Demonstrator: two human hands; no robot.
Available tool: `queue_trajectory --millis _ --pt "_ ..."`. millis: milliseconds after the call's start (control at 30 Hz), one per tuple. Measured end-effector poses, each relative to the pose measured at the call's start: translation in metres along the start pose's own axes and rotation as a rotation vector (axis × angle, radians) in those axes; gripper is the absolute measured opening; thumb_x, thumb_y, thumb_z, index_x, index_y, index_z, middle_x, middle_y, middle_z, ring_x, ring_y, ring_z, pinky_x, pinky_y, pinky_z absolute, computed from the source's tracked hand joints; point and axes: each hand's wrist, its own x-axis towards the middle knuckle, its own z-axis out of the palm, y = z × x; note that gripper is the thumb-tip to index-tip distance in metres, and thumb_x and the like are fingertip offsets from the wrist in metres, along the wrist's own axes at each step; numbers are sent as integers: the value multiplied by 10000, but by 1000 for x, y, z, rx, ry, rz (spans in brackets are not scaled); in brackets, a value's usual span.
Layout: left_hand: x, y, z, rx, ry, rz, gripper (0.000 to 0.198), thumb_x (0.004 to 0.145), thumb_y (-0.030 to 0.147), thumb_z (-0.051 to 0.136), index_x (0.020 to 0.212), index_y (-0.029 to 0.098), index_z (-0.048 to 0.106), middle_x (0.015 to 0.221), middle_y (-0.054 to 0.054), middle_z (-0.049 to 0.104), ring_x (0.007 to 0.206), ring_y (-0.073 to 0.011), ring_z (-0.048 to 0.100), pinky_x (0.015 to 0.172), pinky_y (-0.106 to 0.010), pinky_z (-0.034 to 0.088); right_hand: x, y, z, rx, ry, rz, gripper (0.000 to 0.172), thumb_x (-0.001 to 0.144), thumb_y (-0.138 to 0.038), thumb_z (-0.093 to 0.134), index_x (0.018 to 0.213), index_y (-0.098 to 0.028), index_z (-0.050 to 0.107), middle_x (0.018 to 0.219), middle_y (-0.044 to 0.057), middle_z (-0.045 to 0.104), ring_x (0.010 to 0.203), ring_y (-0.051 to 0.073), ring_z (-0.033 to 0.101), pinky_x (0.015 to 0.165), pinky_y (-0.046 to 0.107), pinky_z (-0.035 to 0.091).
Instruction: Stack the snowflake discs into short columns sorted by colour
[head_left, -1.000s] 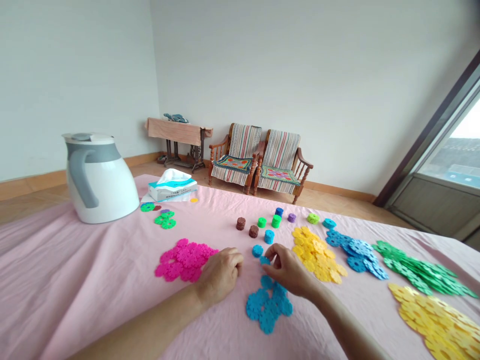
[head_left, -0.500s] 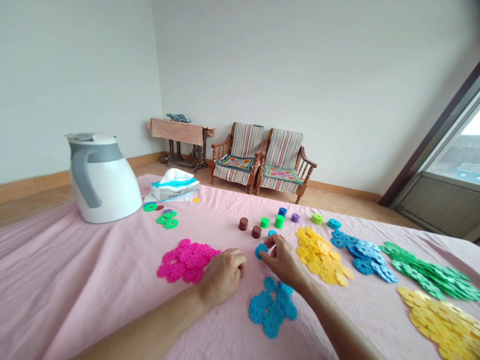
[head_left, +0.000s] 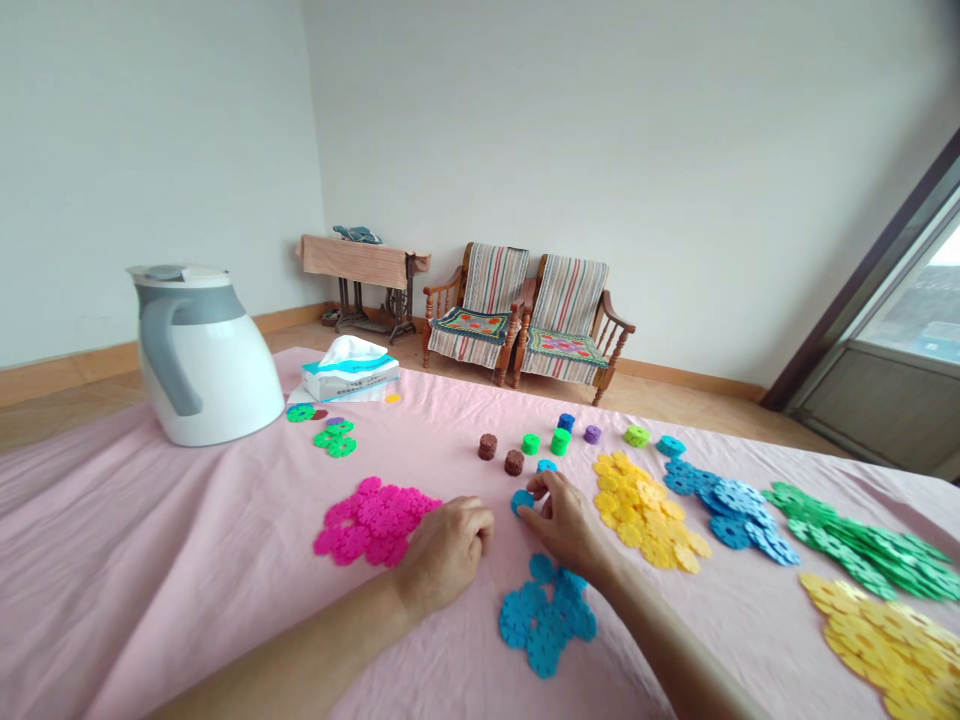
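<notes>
Blue snowflake disc (head_left: 522, 499) sits pinched between fingertips of the right hand (head_left: 566, 525). Left hand (head_left: 445, 552) rests curled, fingers together, beside pink discs (head_left: 367, 520).

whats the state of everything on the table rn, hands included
right hand: fingertips closed on the teal stack, which stands on the cloth
left hand: curled shut, resting on the cloth by the pink pile
kettle: upright, lid closed
tissue box: open, a tissue sticking up
teal pile: loose, lying flat
</notes>
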Motion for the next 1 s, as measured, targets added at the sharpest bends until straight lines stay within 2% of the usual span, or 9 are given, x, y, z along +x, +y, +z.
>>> queue_trajectory --millis 67,167,233,333,467,600,767,933,1000 --pt "0 0 0 2 -4 -1 212 594 -12 357 603 177 454 693 -2 524 700 -134 493 634 -225 348 0 1 -5 14 2 5 183 705 -220 557 880 -166 546 831 15 554 553 82 488 559 230 406" --pt "0 1 -1 -5 -9 6 214 592 -8 354 609 177 460 701 -6 528 715 -140 497 644 -231 352 -5 -2 -24 -16 -67 -6 103 722 -198 524 806 -176 579 763 12 570 613 107 518 587 238 413" --pt "1 2 -1 -12 -14 14 214 584 -5 351 608 177 460 701 -8 530 719 -143 498 649 -235 352 -11 -5 -39 -29 -232 -53 99 700 -160 525 762 -189 596 724 3 578 653 117 535 600 234 413" --pt "2 2 -2 -17 -16 16 214 567 -4 343 600 177 453 688 -8 525 709 -144 496 646 -238 350 -21 -9 -53 -35 -450 -126 223 633 -125 574 833 -215 616 802 -3 594 711 120 545 623 228 416" --pt "3 2 -2 -20 -11 11 214 569 -1 338 599 177 453 686 -9 522 704 -144 492 643 -239 347 -26 -12 -54 -38 -548 -152 272 598 -144 628 861 -212 606 852 0 584 714 116 532 627 226 413" --pt "2 2 -2 -18 -10 9 211 580 0 337 601 177 449 683 -5 519 698 -141 489 636 -238 342 -24 -12 -51 -51 -534 -140 257 589 -149 639 835 -199 585 832 -5 576 710 114 517 607 218 395" --pt "1 1 -1 -15 -10 11 210 587 -2 337 601 176 447 683 -2 516 696 -138 487 637 -237 340 -21 -10 -47 35 -530 -79 181 620 -138 605 787 -194 567 683 -41 546 610 86 488 512 181 339" --pt "2 2 -2 -5 -17 10 209 596 -9 342 599 175 442 678 -5 512 691 -139 487 630 -236 341 -15 -1 -34 67 -263 -21 76 698 -125 504 735 -188 524 581 -54 491 533 72 465 469 179 298" --pt "2 2 -2 -7 -15 6 213 598 -13 342 598 175 442 677 -5 512 691 -138 490 630 -235 341 -12 5 -30 82 -203 31 58 721 -146 483 740 -190 514 586 -52 498 507 73 486 462 183 316"
